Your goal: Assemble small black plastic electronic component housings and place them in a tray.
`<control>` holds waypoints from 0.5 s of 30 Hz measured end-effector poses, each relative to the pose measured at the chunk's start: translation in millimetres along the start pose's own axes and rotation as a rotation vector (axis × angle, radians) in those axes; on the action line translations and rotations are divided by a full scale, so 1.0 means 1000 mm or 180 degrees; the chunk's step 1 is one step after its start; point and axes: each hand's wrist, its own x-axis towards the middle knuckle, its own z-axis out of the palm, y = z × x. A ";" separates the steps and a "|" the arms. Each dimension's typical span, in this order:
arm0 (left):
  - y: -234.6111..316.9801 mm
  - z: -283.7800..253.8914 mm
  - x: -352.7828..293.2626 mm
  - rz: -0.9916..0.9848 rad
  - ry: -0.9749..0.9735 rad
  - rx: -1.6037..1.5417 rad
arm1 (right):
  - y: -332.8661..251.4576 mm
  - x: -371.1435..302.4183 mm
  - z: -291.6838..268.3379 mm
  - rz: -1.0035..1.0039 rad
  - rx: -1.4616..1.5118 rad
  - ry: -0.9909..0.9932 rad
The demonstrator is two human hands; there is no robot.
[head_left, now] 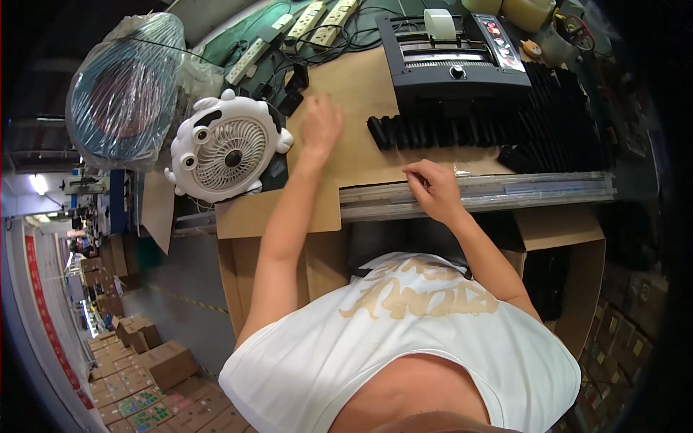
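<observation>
My left hand [322, 124] is over the brown board, smeared by motion, so its fingers cannot be made out. Just beyond and left of it lie black block-like pieces [294, 92]. My right hand [435, 189] rests at the table's near edge with its fingers curled and thumb and forefinger pressed together. Whatever may be between them is hidden or too small to see. In front of that hand stands a row of black, narrow pieces [433, 133]. A small shiny clear strip [462, 167] shows at the near side of this row.
A white animal-shaped fan [232, 153] stands left of my left arm. Behind the row sits a black tape dispenser [458, 68] with a white roll [439, 25]. Power strips [310, 23] and cables lie at the back. Open cardboard boxes [559, 227] stand below the table edge.
</observation>
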 end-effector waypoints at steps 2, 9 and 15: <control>-0.015 -0.005 0.024 -0.0764 -0.0258 0.0615 | 0.000 -0.001 -0.001 0.0068 0.0044 -0.0028; -0.060 0.043 0.055 -0.1033 -0.0470 0.0810 | 0.006 -0.009 -0.002 0.0101 0.0362 0.0496; -0.060 0.025 0.003 -0.0102 -0.0746 0.0820 | 0.027 0.003 -0.092 -0.0645 -0.1038 0.1568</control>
